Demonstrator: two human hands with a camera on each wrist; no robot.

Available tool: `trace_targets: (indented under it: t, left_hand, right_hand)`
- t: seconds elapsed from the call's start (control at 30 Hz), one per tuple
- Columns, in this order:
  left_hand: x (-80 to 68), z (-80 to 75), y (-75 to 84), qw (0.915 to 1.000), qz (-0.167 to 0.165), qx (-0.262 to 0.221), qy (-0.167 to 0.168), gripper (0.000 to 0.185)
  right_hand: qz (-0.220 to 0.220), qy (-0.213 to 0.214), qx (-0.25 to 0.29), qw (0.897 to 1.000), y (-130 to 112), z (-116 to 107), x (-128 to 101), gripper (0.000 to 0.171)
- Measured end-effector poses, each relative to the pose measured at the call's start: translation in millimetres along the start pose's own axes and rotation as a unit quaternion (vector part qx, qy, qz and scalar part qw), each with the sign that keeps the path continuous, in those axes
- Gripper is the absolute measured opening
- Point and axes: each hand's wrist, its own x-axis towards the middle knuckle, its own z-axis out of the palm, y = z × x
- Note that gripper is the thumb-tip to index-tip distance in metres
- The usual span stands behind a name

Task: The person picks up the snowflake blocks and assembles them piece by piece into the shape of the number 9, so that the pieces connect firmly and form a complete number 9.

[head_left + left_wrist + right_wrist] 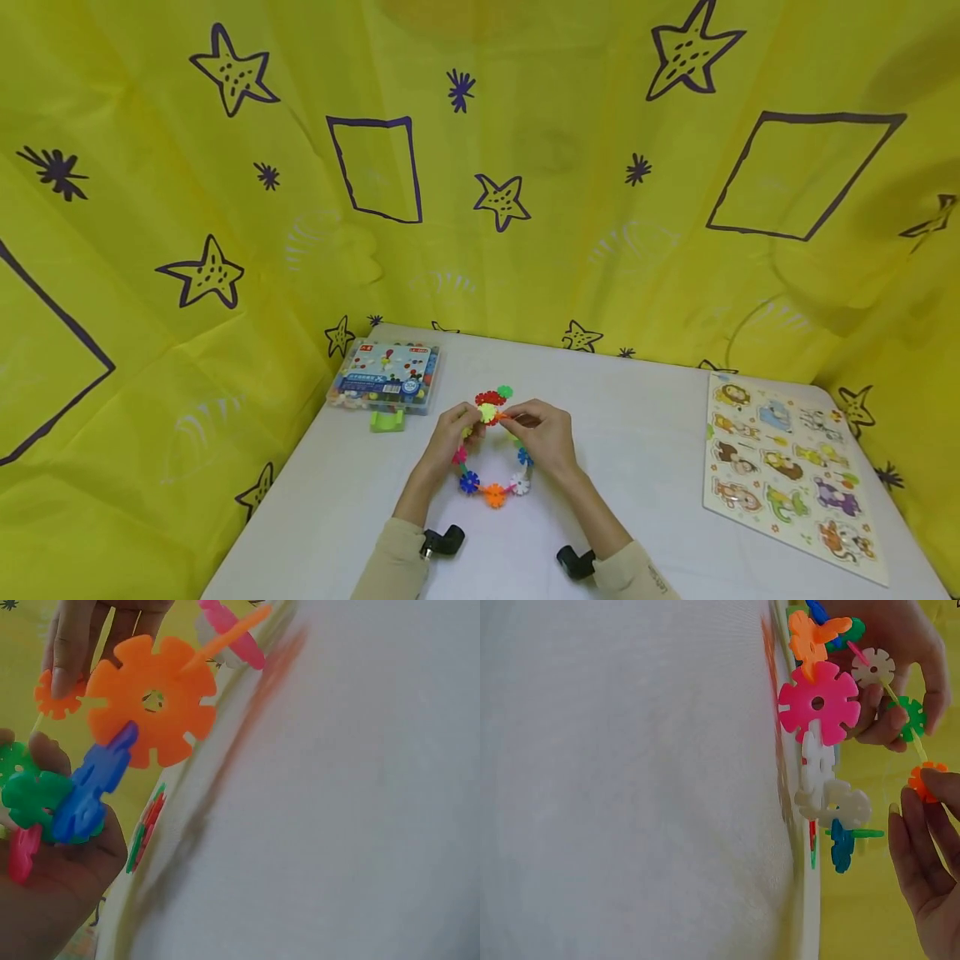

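Hands meet over the middle of the white table [645, 433], both working on a ring of interlocking plastic snowflake discs [492, 454] that stands just off the tabletop between them. The left hand [450, 433] has its fingers curled round the ring's left side, its fingertips pinching near the top, where a yellow-green disc [487, 412] sits under a red disc [489, 398] and a small green disc [506, 391]. The right hand [546, 435] curls its fingers and thumb on the ring's upper right, pinching a small orange disc [927, 781] between its fingertips, as the right wrist view shows. Along the ring's lower arc in the head view sit a blue disc [469, 482], an orange disc [494, 495] and a white disc [520, 483]. The left wrist view shows a large orange disc [152, 701] slotted to a blue disc [90, 787] against the left palm; the right wrist view shows a large pink disc [819, 702] joined to white discs [829, 791]. To the far left of the hands lies a clear plastic box of building pieces [385, 377], with a green piece [387, 421] just before it. Well apart on the right lies an animal puzzle board [787, 471]. A yellow cloth with purple stars and squares [480, 167] hangs behind the table.
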Motion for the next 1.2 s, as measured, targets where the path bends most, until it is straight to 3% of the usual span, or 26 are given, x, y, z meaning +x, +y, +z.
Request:
trace_targets:
  t: [0.17,0.4,0.6,0.8,1.03,1.2]
  left_hand:
    - [-1.5,0.6,1.8,0.9992,-0.004,-0.019,-0.035,0.03]
    - [-1.5,1.7,1.5,0.9987,-0.033,-0.022,-0.033,0.03]
    - [-1.4,3.2,1.4,0.9986,-0.033,-0.017,-0.037,0.03]
    - [-1.7,4.7,-0.3,0.9968,-0.038,-0.032,-0.062,0.03]
    - [-0.1,3.2,-1.1,0.9967,0.001,-0.022,-0.078,0.03]
    - [1.1,3.1,-0.8,0.9969,-0.005,-0.035,-0.07,0.025]
  right_hand:
    - [-0.026,0.013,0.013,0.999,-21,0,-1,0.013]
    - [-0.016,0.0,0.006,1.0,2,3,1,0.009]
    - [-0.02,-0.014,0.027,0.999,12,2,1,0.009]
    - [-0.014,-0.02,0.043,0.999,13,1,2,0.007]
    - [-0.007,-0.032,0.001,0.999,12,2,4,0.013]
    - [0.029,-0.06,-0.061,0.996,19,6,7,0.026]
